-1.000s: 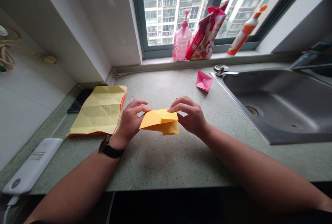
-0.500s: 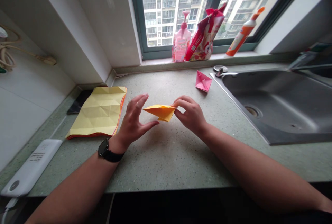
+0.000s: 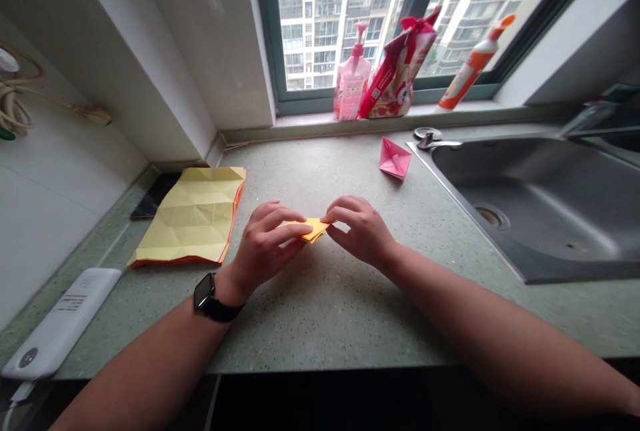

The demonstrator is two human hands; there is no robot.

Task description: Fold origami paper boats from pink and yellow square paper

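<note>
A folded orange paper piece (image 3: pixel 314 227) is held just above the grey-green counter (image 3: pixel 320 311), mostly covered by fingers. My left hand (image 3: pixel 265 244), with a black watch on its wrist, pinches the piece's left side between thumb and fingers. My right hand (image 3: pixel 359 228) pinches its right end with curled fingers. A finished pink folded paper shape (image 3: pixel 394 158) lies further back, near the sink's corner. A stack of creased yellow paper sheets (image 3: pixel 194 215) lies to the left of my left hand.
A steel sink (image 3: pixel 540 204) fills the right side. On the window sill stand a pink pump bottle (image 3: pixel 351 84), a red pouch (image 3: pixel 397 68) and an orange-capped bottle (image 3: pixel 470 68). A white power bank (image 3: pixel 60 321) and a dark phone (image 3: pixel 153 194) lie at left.
My left hand let go and opened half a second ago, then closed on the orange paper again. The paper now looks flatter and smaller between both hands.
</note>
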